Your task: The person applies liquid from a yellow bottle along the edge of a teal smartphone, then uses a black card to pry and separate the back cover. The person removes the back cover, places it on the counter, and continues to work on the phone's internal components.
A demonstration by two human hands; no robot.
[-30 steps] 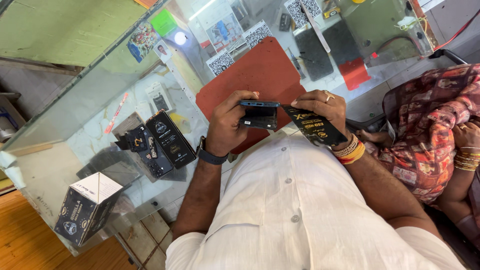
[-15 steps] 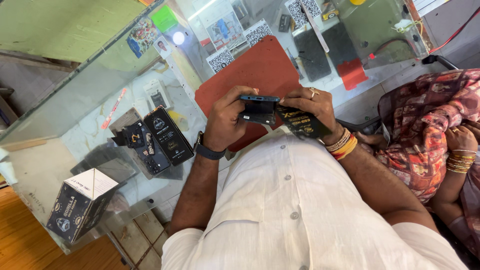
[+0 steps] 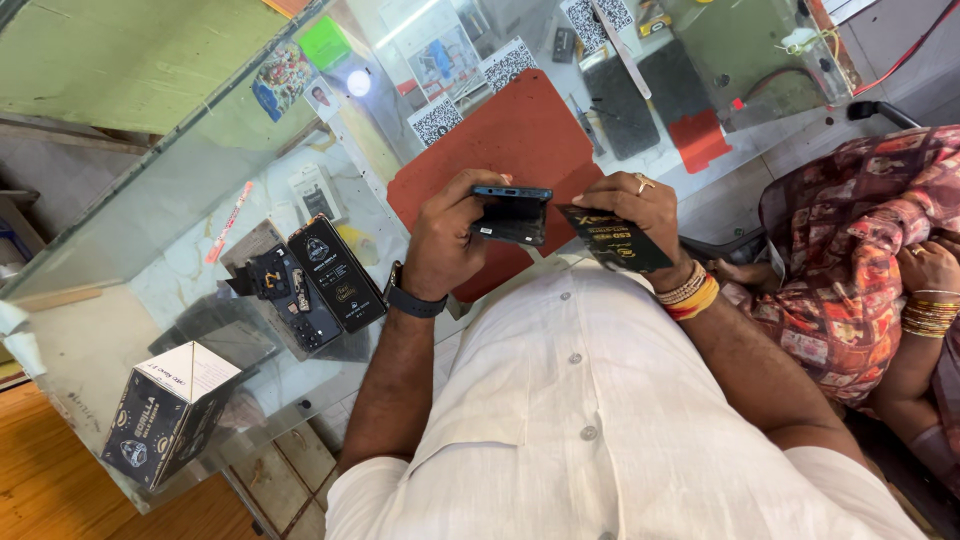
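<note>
Glass counter: 2 hands, 1 phone, 1 black packet.

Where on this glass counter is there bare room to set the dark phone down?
The red mat shows bare surface above the left hand and right hand, below the square code cards. Bare glass lies between the black-and-white carton and the black phone boxes. The far side, around the dark pads, is crowded.
</note>
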